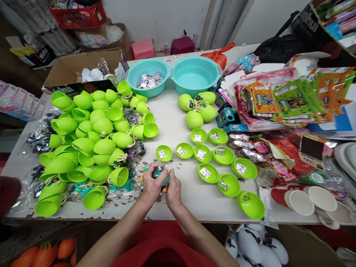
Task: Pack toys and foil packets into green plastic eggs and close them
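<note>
Both my hands are close together over the near middle of the table. My left hand [151, 184] is closed on a small dark and teal toy piece [158, 171], whose exact kind I cannot make out. Against its other side are the curled fingers of my right hand [174, 187]. Small teal and orange parts [141, 178] lie just left of my left hand. Beyond my hands sits a lime-green half shell [164, 157] with a silvery packet [161, 153] in it. Several more green half shells [204, 178] with packets stand to the right.
A large heap of green shells [94, 148] covers the left side. Two turquoise basins [196, 87] stand at the back, the left one holding silvery packets. Closed green eggs [194, 119] lie before them. Bagged snacks [292, 100] and paper cups [302, 202] crowd the right.
</note>
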### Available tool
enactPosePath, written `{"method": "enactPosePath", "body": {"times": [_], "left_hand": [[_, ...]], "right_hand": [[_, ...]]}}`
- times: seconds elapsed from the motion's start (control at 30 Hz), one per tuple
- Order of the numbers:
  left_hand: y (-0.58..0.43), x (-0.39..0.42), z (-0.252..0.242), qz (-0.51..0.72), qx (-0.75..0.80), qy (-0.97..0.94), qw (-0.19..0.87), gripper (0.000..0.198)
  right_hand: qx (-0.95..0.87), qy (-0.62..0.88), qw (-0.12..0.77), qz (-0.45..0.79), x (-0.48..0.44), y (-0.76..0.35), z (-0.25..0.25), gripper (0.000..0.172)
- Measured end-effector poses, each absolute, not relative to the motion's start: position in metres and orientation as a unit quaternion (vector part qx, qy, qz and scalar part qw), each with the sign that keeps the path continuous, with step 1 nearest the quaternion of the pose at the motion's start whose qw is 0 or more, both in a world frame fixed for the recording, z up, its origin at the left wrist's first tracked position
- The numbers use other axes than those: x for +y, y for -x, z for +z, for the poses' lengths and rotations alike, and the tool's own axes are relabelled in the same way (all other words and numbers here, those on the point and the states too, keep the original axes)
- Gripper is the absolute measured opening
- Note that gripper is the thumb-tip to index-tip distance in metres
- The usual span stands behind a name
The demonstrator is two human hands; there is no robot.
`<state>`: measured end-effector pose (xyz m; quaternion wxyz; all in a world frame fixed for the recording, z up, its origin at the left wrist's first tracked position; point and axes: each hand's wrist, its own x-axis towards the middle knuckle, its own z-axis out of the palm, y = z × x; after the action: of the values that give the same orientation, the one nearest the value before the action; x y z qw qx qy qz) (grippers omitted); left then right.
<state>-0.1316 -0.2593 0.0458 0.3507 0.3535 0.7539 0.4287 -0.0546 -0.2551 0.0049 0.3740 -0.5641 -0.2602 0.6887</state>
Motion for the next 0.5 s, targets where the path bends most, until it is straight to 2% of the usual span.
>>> {"method": "enactPosePath", "body": {"times": [0.07, 0.13, 0.2, 0.27, 0.37, 0.5], "left_hand": [[0.142, -0.254, 0.049, 0.424, 0.756, -0.374, 0.331, 0.017], [0.155, -0.24, 0.048, 0.438, 0.76, -0.401, 0.265, 0.017], [0.168, -0.218, 0.036, 0.462, 0.759, -0.416, 0.194, 0.016], [0.177, -0.193, 0.015, 0.472, 0.744, -0.443, 0.165, 0.016], [0.177, -0.168, -0.023, 0.46, 0.706, -0.498, 0.205, 0.014], [0.169, -0.178, -0.048, 0.45, 0.693, -0.502, 0.256, 0.016]], "right_hand": [[-0.224, 0.537, 0.361, 0.729, -0.251, 0.058, 0.001, 0.058], [-0.203, 0.529, 0.37, 0.736, -0.249, 0.057, -0.004, 0.063], [-0.227, 0.562, 0.387, 0.695, -0.248, 0.05, -0.015, 0.062], [-0.303, 0.594, 0.389, 0.636, -0.248, 0.042, -0.031, 0.064], [-0.437, 0.578, 0.379, 0.575, -0.242, 0.04, -0.058, 0.082], [-0.556, 0.546, 0.369, 0.507, -0.226, 0.053, -0.082, 0.08]]}}
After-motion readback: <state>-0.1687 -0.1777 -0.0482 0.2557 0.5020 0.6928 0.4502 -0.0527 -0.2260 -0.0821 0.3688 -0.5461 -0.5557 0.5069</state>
